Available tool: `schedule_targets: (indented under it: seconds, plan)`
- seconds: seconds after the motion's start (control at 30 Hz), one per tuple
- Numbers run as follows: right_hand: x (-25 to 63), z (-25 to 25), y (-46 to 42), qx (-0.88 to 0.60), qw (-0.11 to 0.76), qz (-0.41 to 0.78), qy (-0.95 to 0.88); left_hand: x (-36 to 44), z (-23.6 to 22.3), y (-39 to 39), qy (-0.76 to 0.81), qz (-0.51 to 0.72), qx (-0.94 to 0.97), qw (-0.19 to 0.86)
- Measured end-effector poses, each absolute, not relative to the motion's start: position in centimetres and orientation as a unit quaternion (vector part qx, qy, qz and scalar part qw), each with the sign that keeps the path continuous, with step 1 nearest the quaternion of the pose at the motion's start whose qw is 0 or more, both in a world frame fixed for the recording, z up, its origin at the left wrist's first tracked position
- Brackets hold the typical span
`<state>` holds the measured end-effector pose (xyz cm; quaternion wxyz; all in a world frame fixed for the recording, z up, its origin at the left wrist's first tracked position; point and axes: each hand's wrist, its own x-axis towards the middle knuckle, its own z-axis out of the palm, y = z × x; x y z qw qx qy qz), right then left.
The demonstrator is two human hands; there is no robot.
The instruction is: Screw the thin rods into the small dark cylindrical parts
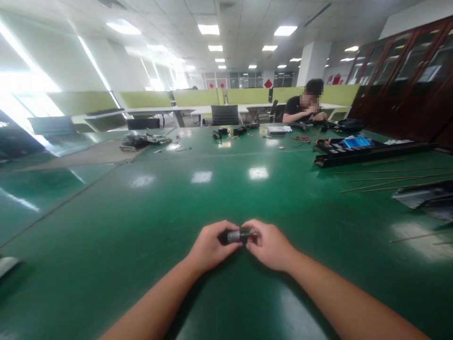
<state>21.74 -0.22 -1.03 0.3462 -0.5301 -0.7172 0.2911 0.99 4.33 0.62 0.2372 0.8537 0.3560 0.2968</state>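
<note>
Between my two hands, just above or on the green tabletop, is a small silver-and-black cylinder that looks like a small motor; its exact kind is unclear. My left hand grips the silver body between thumb and fingers. At the other end, the thumb and fingers of my right hand close around the narrower dark part, which points right. My fingertips cover some of both ends.
To the right are a long black metal channel, thin rods and a dark metal piece. Small black parts and a wire bundle lie at the far side. Another person sits at the far right edge.
</note>
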Motion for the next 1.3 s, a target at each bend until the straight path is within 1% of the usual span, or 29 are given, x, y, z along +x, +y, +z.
schedule_targets:
  seconds: [0.17,0.43,0.57,0.7,1.07,1.3]
  plan:
    - [21.64,-1.02,-0.35,-0.539,0.352,0.292,-0.708,1.08,0.71,4.22,0.352,0.298,0.856,0.234]
    - [21.44,-1.28,-0.12,-0.517,0.408,0.34,-0.672,1.05,0.77,4.17,0.349,0.314,0.852,0.23]
    - [21.39,-1.17,-0.24,-0.511,0.423,0.332,-0.671,1.07,0.59,4.19,0.348,0.31,0.855,0.228]
    - [21.32,-1.11,-0.22,-0.502,0.434,0.365,-0.653,0.99,0.41,4.24,0.352,0.312,0.854,0.224]
    - [21.37,-0.85,-0.3,-0.499,0.422,0.376,-0.657,1.22,0.61,4.22,0.359,0.304,0.85,0.239]
    - [21.42,-0.49,-0.3,-0.517,0.413,0.349,-0.664,1.3,0.81,4.11,0.368,0.316,0.837,0.253]
